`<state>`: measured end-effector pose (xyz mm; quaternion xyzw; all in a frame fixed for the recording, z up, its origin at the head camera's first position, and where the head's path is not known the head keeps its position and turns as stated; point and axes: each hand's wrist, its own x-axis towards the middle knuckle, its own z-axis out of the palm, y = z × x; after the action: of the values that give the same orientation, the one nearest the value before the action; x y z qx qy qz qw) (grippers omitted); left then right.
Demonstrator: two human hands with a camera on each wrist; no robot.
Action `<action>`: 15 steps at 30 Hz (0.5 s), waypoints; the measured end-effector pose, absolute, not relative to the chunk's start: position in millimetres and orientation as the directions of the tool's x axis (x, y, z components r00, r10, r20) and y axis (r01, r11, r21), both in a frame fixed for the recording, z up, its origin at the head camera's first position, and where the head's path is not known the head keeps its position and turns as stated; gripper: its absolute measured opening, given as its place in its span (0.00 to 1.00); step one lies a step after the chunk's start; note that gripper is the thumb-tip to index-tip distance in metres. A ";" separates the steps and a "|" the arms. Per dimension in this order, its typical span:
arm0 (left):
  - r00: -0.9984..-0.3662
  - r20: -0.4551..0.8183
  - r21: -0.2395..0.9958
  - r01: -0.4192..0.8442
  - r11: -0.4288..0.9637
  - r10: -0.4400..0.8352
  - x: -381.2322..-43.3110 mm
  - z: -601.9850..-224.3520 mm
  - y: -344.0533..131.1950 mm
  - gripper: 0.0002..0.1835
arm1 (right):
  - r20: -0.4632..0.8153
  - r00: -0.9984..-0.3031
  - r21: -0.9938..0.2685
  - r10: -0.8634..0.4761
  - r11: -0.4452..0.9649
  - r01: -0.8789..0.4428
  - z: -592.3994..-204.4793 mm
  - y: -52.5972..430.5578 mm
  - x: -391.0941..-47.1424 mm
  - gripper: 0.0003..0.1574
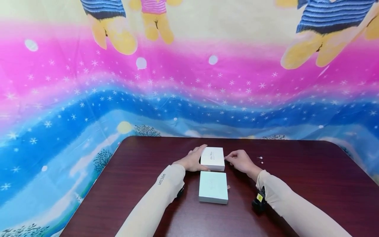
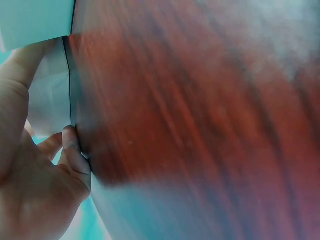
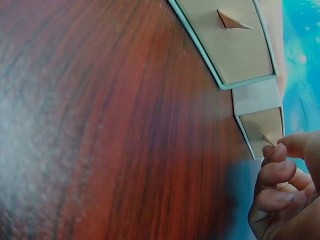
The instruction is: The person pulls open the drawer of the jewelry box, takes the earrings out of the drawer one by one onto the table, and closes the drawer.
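Note:
A small white drawer box with dark print on its lid lies flat on the table. My left hand grips it from the left, thumb at the near side and fingers at the far side. At its right side my right hand pinches the short ribbon tab between thumb and forefinger. The drawer front looks flush with the sleeve in the right wrist view. Nearer to me lies a larger mint-green box, its brown ribbon tab sticking out to the right, untouched by the right hand.
Two small pearl-headed studs lie right of my right hand. The dark red-brown wooden table ends at a printed cloth backdrop with snowflakes and bears.

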<state>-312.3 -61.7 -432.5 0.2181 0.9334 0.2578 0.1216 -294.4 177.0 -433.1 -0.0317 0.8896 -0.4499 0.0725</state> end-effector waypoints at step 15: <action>-0.873 -0.106 0.559 0.344 0.754 0.476 -308.4 -431.0 -63.9 0.58 | -0.098 -0.988 -0.824 -0.117 0.566 0.015 -430.4 183.0 -294.7 0.15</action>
<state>-308.4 -63.9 -431.0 0.2206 0.9287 0.2722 0.1215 -294.7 183.0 -430.4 -0.0287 0.8819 -0.4651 0.0710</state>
